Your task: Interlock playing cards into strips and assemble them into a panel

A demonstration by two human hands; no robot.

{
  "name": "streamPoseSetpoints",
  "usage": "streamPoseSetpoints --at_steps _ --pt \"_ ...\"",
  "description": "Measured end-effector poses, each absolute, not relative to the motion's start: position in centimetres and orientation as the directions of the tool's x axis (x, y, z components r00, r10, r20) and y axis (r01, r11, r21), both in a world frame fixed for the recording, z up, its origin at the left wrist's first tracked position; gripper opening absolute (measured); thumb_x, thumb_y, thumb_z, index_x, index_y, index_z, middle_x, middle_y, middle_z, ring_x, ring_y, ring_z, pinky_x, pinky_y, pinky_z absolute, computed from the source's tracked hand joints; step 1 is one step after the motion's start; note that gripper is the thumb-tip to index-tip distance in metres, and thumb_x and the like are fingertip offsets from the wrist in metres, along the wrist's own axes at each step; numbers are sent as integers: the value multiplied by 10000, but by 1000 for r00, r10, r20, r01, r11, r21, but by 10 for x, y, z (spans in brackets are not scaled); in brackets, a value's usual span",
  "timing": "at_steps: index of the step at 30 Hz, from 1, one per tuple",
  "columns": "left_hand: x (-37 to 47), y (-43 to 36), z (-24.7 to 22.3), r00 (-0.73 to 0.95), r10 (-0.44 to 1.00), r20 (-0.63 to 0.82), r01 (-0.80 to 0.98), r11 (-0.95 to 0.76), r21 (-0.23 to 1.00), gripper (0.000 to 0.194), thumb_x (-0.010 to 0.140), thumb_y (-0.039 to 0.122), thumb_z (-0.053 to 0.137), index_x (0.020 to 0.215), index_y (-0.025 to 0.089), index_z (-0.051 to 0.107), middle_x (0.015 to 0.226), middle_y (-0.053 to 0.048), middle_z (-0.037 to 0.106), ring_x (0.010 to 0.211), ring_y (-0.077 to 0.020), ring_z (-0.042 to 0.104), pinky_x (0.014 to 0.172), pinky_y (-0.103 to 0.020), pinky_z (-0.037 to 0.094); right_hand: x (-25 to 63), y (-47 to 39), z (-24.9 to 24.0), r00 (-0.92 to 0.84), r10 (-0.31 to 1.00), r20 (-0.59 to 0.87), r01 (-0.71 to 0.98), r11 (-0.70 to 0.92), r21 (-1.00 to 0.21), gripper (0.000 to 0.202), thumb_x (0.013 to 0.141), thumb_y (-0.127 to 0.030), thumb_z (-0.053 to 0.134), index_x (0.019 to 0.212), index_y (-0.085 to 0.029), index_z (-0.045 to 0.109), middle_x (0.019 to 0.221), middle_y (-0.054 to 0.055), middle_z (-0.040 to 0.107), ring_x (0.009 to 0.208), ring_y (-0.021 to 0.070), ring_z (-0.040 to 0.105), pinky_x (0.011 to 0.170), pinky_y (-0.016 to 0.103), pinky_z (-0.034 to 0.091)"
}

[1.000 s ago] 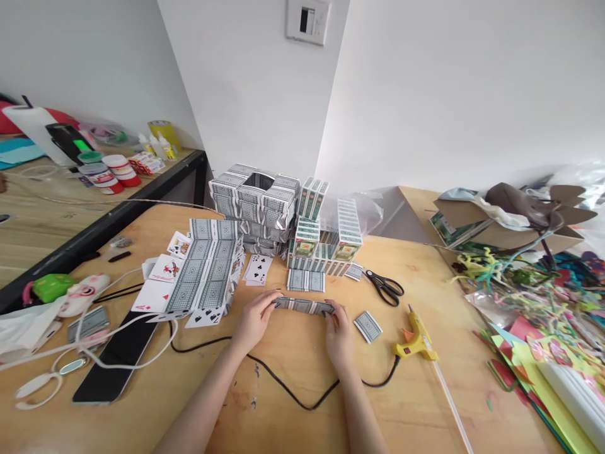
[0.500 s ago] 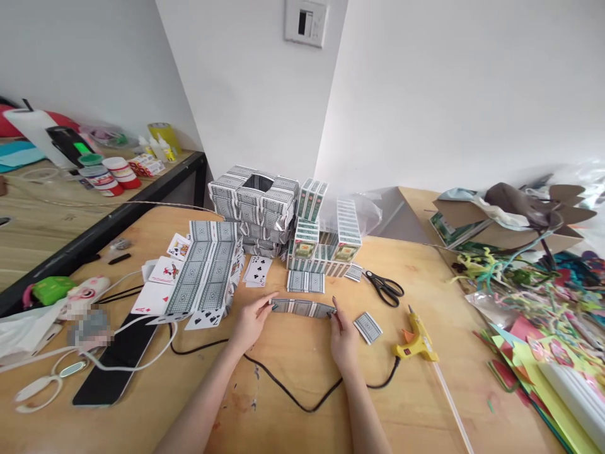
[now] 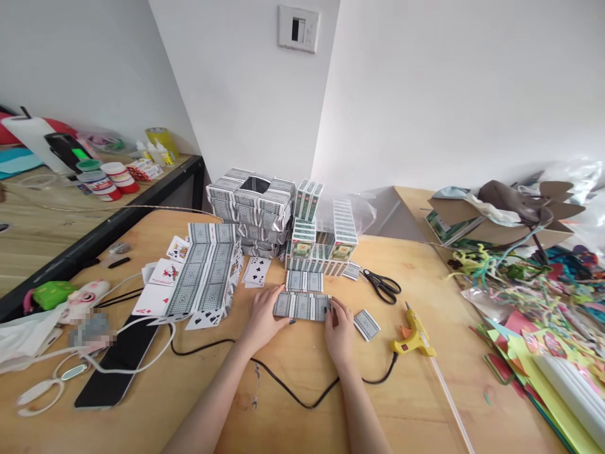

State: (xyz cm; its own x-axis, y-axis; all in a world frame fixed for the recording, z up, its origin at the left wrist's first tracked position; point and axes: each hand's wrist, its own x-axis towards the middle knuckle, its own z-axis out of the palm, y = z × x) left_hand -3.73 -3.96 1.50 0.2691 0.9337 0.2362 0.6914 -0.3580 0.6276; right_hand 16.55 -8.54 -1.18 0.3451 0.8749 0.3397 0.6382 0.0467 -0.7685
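A strip of joined playing cards [image 3: 302, 307], grey patterned backs up, lies nearly flat at the table's middle. My left hand [image 3: 265, 320] closes around its left end, thumb along the near edge. My right hand [image 3: 339, 325] grips the right end with bent fingers. Just beyond the strip is another piece of joined cards [image 3: 304, 280], in front of stacked card boxes [image 3: 326, 252]. A single folded card piece [image 3: 367, 325] rests right of my right hand.
A yellow glue gun [image 3: 413, 337] and black scissors [image 3: 382, 285] lie at right. A black cord [image 3: 293, 397] crosses before my wrists. At left are a larger folded card panel [image 3: 203, 271] and a phone [image 3: 113, 372]. A card-covered box [image 3: 253, 208] stands behind.
The strip, bowed and tilted up before, is now flattened with its patterned backs facing up. My left thumb has shifted to its near edge. The view has moved slightly.
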Motion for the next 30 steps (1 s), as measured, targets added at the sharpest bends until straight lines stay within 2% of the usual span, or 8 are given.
streamPoseSetpoints --at_steps 5,9,12,15,18,21,27,30 --pt "-36 -41 13 299 929 216 731 -369 573 603 673 271 639 1224 251 394 1224 -57 487 1117 -267 410 930 -431 326 165 -85 -10 330 883 333 642 49 -765 320 820 -282 417 1069 -143 563 1084 126 561 1034 221 479 890 397 382" --pt "-36 -35 15 305 925 225 713 -379 590 632 677 353 636 1240 239 373 1262 -64 453 1171 -258 373 955 -405 317 167 -80 -6 378 879 292 614 -2 -789 369 800 -298 433 1118 -139 533 1080 125 576 1004 224 510 867 386 400" --pt "-32 -21 23 237 951 201 708 -311 634 465 773 356 523 1200 199 423 1195 -82 508 1105 -216 457 893 -334 382 171 -63 2 426 879 216 574 -78 -815 367 790 -287 423 1103 -141 544 1082 111 593 972 212 553 852 349 415" --pt "-23 -2 33 82 990 111 782 -133 609 266 828 267 438 1050 162 542 955 -85 621 884 -187 574 783 -295 424 178 -37 14 406 913 42 594 -229 -771 327 775 -251 407 1010 -141 606 980 99 649 836 205 612 765 313 446" --pt "-11 15 38 91 993 74 847 -116 519 217 797 313 494 888 151 607 904 -109 628 907 -228 561 791 -318 397 181 -13 21 376 926 -25 624 -273 -732 283 740 -241 458 928 -151 650 915 89 677 842 218 621 741 288 440" --pt "0 25 35 105 994 -28 849 -75 524 211 701 337 616 784 143 620 847 -113 641 864 -238 579 750 -305 398 181 2 21 365 930 -46 620 -279 -734 237 697 -234 522 869 -157 666 852 87 690 826 215 630 696 253 437" --pt "4 36 23 60 991 -117 819 18 574 274 625 277 685 853 142 615 850 -96 657 773 -202 606 631 -251 401 176 11 13 364 929 -72 600 -293 -744 180 599 -165 591 766 -147 656 728 79 685 697 201 634 584 227 412" --pt "2 38 22 61 989 -134 787 35 616 228 594 217 697 802 160 625 788 -58 665 726 -182 608 598 -235 395 173 11 11 369 927 -62 588 -284 -757 153 583 -153 580 724 -149 639 670 65 668 640 192 616 550 228 394"
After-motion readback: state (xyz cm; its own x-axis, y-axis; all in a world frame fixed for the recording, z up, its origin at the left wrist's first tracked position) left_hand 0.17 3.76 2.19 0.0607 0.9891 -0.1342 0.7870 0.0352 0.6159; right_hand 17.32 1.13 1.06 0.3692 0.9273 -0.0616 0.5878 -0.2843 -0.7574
